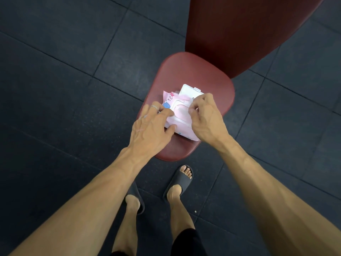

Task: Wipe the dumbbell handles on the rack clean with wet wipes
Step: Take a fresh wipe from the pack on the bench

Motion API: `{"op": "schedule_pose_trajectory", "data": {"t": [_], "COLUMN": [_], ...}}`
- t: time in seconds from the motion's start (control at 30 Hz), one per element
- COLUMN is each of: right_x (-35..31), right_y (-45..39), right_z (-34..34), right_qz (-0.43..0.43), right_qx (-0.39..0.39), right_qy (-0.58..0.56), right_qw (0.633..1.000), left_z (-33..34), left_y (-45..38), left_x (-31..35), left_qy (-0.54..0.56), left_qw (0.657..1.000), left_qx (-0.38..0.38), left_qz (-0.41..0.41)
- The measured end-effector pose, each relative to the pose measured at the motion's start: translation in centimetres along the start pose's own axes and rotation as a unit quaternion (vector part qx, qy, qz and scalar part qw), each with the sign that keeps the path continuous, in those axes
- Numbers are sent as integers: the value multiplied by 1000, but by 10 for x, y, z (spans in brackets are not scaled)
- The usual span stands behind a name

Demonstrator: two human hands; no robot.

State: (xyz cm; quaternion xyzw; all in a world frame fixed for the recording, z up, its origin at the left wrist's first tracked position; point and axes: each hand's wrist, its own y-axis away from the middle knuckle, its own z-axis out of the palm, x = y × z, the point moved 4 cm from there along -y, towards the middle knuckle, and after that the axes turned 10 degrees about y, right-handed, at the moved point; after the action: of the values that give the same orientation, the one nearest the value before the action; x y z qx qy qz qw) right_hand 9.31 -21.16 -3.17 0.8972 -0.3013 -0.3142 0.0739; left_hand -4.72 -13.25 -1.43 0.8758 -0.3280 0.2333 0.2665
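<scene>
A pink pack of wet wipes (180,112) lies on the dark red bench seat (208,74), its white flip lid (190,90) standing open at the far end. My left hand (151,126) holds the pack's left side, fingers on top and thumb along the near edge. My right hand (204,117) is over the pack's opening with thumb and fingertips pinched together there; what they pinch is hidden. No dumbbells or rack are in view.
The bench's red backrest (249,30) rises behind the seat toward the upper right. Dark rubber floor tiles (55,80) surround the bench. My feet in black slides (180,183) stand just in front of the seat.
</scene>
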Motion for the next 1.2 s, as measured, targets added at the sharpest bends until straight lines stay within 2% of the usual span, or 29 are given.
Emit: {"op": "schedule_pose_trajectory", "data": {"t": [0.1,0.23,0.33,0.4,0.5,0.67,0.83,0.97,1.07,1.13,1.2], "right_x": [0,11,9,6,1,-10,-24,-39,-42,-38,-35], "right_y": [-3,-12,-13,-13,-13,-19,-17,-10,-12,-18,-22], "right_z": [-11,-21,-20,-19,-24,-51,-73,-83,-98,-108,-108], "right_qz": [47,121,137,117,78,65,63,27,15,46,99], "right_qx": [-21,14,-37,-73,-63,20,36,-4,34,56,22], "right_qy": [-83,-171,-218,-200,-127,-210,-217,-204,-219,-235,-289], "right_qw": [995,978,966,970,987,975,973,979,975,969,952], "left_z": [-2,-2,-3,-3,-3,-7,-16,-30,-42,-50,-59], "left_y": [-2,-11,-17,-17,-15,-15,-17,-21,-29,-33,-33], "left_x": [2,5,7,7,8,8,13,34,48,54,58], "left_qy": [6,-2,-7,-14,-29,-13,19,140,231,295,376], "left_qw": [1000,1000,1000,1000,1000,1000,998,987,971,953,924], "left_qx": [12,1,-6,-12,-9,-23,-67,-83,-61,-50,-46], "left_qz": [4,-5,-10,-16,-3,8,-7,-8,-26,-41,-56]}}
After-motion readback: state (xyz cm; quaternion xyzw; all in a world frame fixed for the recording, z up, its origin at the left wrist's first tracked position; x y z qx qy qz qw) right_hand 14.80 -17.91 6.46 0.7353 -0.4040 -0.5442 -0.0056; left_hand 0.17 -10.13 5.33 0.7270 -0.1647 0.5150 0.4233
